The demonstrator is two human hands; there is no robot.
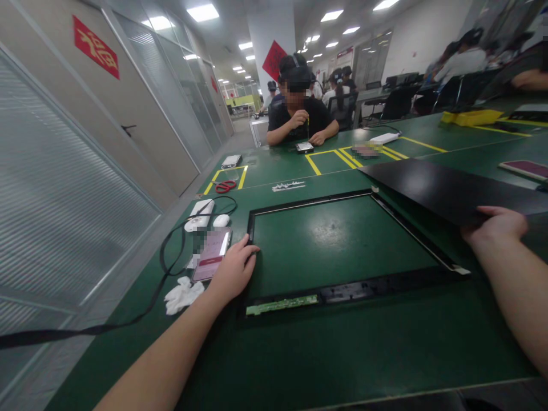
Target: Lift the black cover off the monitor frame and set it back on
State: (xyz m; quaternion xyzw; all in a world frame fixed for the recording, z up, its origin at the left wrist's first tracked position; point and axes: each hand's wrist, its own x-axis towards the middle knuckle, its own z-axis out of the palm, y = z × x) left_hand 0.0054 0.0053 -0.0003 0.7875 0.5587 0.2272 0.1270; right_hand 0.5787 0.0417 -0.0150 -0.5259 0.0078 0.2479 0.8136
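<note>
A thin black rectangular frame [342, 292] lies flat on the green table, with a narrow green circuit board [282, 305] along its near bar. My left hand [234, 268] is closed over the frame's left bar, its fingertips reaching the inner edge. At the right, my right hand [499, 228] grips the near edge of a large black panel [440, 185], thumb on top and the other fingers underneath. The panel lies beyond the frame's right side and looks tilted. Pale pieces [461, 270] show at the frame's right corners.
Left of the frame are a phone [212, 254], a crumpled white cloth [183, 295], a white power bank [200, 216] and a black strap [165, 257]. Red-handled scissors [225, 186] lie farther back. Across the table [342, 354], a person [299, 108] works on a small device [305, 148].
</note>
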